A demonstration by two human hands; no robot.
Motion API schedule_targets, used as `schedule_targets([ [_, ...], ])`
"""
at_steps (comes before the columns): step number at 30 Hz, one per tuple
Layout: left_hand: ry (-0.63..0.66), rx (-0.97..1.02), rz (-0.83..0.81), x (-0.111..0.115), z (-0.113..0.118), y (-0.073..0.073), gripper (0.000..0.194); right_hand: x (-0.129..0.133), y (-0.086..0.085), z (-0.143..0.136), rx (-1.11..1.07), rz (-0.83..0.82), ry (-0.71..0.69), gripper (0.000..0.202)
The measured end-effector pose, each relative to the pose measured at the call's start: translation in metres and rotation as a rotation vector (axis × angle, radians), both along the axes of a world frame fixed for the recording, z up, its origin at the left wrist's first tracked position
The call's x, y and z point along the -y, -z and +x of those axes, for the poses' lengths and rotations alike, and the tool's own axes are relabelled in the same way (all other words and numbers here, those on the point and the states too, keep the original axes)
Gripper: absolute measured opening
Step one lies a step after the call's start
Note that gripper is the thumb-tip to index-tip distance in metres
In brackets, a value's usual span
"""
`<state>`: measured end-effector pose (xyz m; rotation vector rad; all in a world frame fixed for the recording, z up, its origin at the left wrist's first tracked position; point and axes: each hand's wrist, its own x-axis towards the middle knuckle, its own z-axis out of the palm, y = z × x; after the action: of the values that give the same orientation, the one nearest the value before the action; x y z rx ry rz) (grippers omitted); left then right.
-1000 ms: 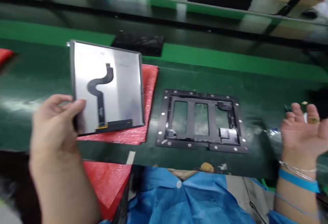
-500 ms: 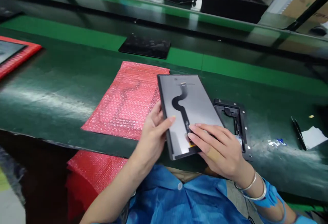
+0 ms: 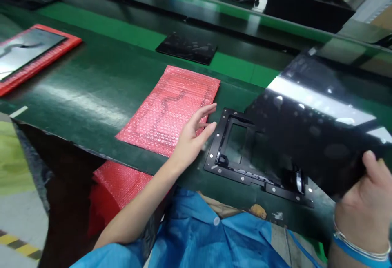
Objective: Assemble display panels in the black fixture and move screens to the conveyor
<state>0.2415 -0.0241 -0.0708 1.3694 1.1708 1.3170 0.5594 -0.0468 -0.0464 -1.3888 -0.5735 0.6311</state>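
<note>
Fingers of our right hand (image 3: 369, 202) were clamped on the dark, glossy screen (image 3: 309, 125) near its lower right corner; the thumb lay on the face we could see, while the other fingers were mostly hidden, so we could not tell just how they sat. From that grip the screen reached up and away to the left, tilted, with bright bands of light across it. Our left hand (image 3: 191, 141) was open, thumb and fingertips apart and pointing toward the screen, well short of its edge.

Between our hands, flat on the green table (image 3: 88, 92), lay the black frame (image 3: 257, 182), with pale round dots along its border. The screen hung over its upper right part and hid much of that side from us; its left side and most of its near edge showed. Our left fingertips were near the frame's left edge, over the right side of the red bubble bag (image 3: 168, 112), and our hand blocked part of that bag.

Farther back lay a black panel (image 3: 187, 48). Off to the left, another screen (image 3: 29, 51) rested on a red wrap (image 3: 39, 68), and more red bubble wrap (image 3: 124, 184) showed below the table's near edge.
</note>
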Motion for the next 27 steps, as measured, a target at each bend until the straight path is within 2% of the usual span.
schedule_targets([
  [2,0.000,-0.158,-0.045,-0.005,-0.010,0.011,0.045,0.000,0.004,0.006,-0.085,-0.134,-0.006,0.028],
  [5,0.079,-0.339,-0.061,-0.005,-0.015,0.021,0.051,0.002,0.007,0.001,-0.087,-0.278,-0.049,0.035],
  [12,0.257,-0.701,0.024,-0.003,-0.008,0.021,0.088,0.005,0.002,-0.017,0.002,-0.443,-0.122,0.027],
  [18,0.280,-0.831,0.099,-0.004,-0.005,0.030,0.092,0.003,0.005,-0.018,0.124,-0.510,-0.123,0.023],
  [27,0.278,-0.870,0.139,-0.004,-0.006,0.034,0.088,0.002,0.014,-0.009,0.175,-0.469,-0.146,0.025],
])
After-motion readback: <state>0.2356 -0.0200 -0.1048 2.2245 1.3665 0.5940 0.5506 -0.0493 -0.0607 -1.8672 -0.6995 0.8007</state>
